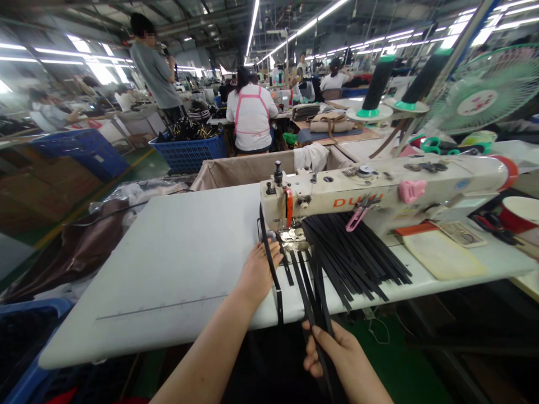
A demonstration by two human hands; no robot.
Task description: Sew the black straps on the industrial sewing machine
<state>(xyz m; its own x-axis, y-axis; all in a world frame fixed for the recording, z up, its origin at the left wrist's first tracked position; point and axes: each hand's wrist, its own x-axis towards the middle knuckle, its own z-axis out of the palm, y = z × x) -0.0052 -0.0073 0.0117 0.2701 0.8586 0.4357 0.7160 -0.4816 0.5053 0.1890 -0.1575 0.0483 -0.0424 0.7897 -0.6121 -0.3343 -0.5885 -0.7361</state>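
Note:
A white sewing machine [332, 196] stands on the table, its needle area at the left end of the arm. My left hand [257, 270] lies beside the presser foot with its fingers stretched out flat, their tips at a short black strip [286, 266]. A long black strap [273, 264] runs down across the back of this hand and over the table edge. My right hand [332, 350], closed with thumb on top, grips several black strips [314, 297] below the table's front edge. Their upper ends reach toward the needle plate. More loose black strips [357, 258] lie fanned under the machine arm.
The white table [181, 252] extends left, with a printed ruler line. A pink clip [357, 217] hangs on the machine. Behind are a fabric-lined bin [236, 171], a blue crate [189, 154], and thread cones [377, 87]. A fan [484, 98] stands right. Several people work beyond.

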